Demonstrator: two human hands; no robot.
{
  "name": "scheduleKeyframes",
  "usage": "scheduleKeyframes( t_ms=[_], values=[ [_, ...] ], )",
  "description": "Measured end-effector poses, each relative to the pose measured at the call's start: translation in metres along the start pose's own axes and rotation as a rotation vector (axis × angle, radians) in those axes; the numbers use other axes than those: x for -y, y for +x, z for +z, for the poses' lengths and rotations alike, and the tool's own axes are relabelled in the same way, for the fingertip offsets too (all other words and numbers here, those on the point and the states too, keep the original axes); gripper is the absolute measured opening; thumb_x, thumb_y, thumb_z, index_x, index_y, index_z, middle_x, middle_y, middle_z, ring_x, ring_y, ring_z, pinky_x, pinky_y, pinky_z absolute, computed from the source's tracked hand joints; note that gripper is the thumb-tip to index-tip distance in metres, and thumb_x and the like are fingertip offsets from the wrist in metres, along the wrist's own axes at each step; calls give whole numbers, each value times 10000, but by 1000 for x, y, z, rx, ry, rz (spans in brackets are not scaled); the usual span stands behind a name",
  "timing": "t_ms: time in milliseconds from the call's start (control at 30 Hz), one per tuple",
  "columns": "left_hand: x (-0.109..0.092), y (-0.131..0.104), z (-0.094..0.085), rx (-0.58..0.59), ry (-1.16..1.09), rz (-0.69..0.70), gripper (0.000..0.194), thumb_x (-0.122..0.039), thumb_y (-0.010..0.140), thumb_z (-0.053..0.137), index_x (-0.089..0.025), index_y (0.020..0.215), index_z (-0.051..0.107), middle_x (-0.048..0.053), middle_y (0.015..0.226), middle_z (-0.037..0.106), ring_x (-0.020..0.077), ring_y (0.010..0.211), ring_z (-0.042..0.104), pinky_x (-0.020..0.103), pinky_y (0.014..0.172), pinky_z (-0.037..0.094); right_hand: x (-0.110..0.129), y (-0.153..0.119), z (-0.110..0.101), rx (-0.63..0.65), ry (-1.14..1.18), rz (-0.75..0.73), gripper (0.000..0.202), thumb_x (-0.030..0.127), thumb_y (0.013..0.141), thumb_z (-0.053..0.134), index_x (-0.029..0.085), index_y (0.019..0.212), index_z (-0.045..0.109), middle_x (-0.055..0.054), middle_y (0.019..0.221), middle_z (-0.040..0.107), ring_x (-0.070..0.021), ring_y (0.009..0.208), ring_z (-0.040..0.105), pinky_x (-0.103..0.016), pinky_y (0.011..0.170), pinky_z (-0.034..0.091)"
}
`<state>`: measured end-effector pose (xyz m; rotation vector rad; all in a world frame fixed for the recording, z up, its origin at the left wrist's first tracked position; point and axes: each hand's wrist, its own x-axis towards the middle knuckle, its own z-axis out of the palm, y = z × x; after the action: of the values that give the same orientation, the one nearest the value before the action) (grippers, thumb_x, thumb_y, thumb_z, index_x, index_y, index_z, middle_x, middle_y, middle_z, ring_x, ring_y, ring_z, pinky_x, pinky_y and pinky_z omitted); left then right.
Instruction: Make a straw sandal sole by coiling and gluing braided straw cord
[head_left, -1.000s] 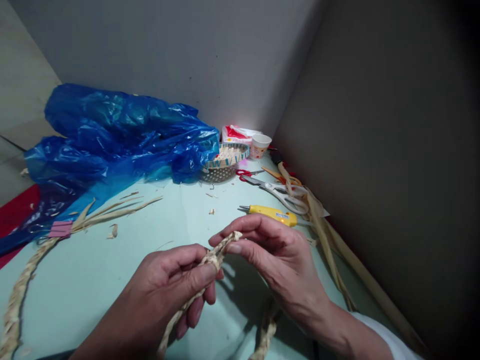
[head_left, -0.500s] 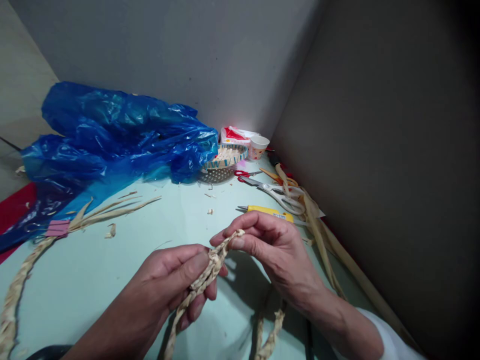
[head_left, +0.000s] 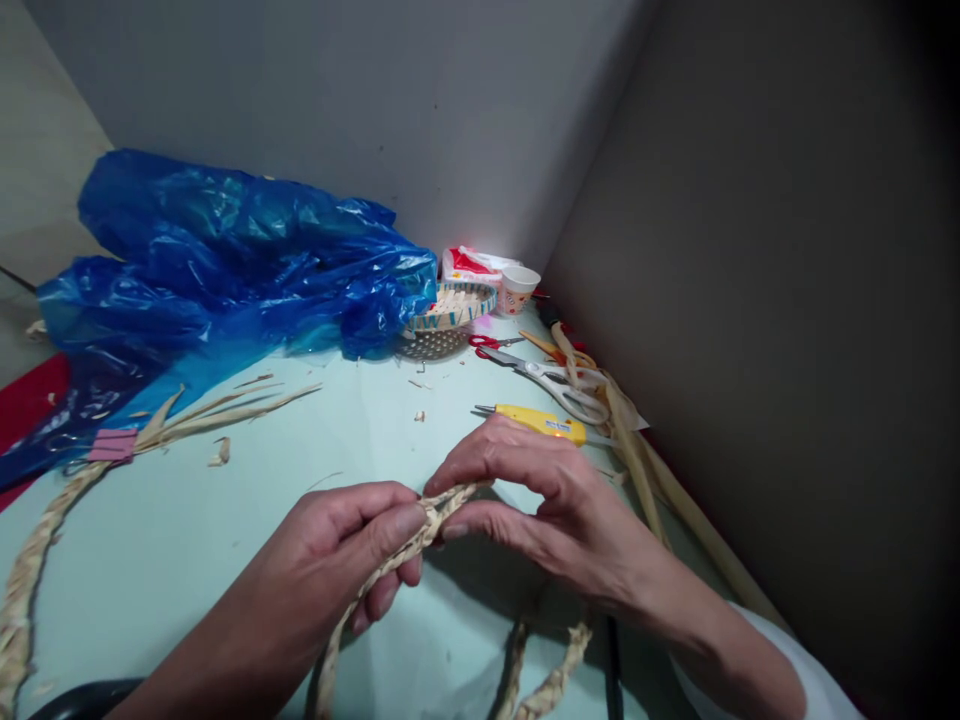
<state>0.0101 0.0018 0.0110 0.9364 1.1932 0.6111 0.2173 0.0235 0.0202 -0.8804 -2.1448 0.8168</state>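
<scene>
Braid [head_left: 433,518] in both hands, long axis slanting from below left fingers up beneath right ones. Left hand [head_left: 345,550] clamped on it; right hand [head_left: 551,500] pinching its upper end, thumb underneath. Neither nearer.

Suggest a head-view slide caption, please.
Left fingers pinch a braided cord as right fingers touch it above a pale tabletop.

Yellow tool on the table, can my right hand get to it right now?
Likely yes: the yellow tool lies just beyond the right hand, with nothing seen between them, though that hand is on the braid and would probably have to leave it first.
</scene>
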Motion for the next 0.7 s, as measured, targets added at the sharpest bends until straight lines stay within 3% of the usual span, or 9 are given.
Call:
scheduleKeyframes(
  t_ms=[167,533,700],
  values=[
    [4,3,-2,-29,63,-2,350,-518,759,777,-179,717,700,-4,625,612,113,540,442,224,497,287,-1,-2,1,23,-23,-28,148,350,996,679,220,1026,741,-25,964,763,-185,943,675,-327,876,502],
    [3,1,1,-82,87,20,386,-534,762,743,-165,664,692,-40,550,510,81,491,361,200,465,224,-11,-7,14,-38,-9,-139,81,284,1021,641,219,1012,688,-20,931,752,-179,893,657,-340,865,492],
    [3,-2,2,-104,71,-6,381,-523,709,777,-162,635,683,-37,541,498,76,491,358,202,477,207,-12,-10,20,-30,74,-123,45,248,1023,630,220,1027,666,-30,948,737,-185,900,638,-351,870,502]
  ],
)
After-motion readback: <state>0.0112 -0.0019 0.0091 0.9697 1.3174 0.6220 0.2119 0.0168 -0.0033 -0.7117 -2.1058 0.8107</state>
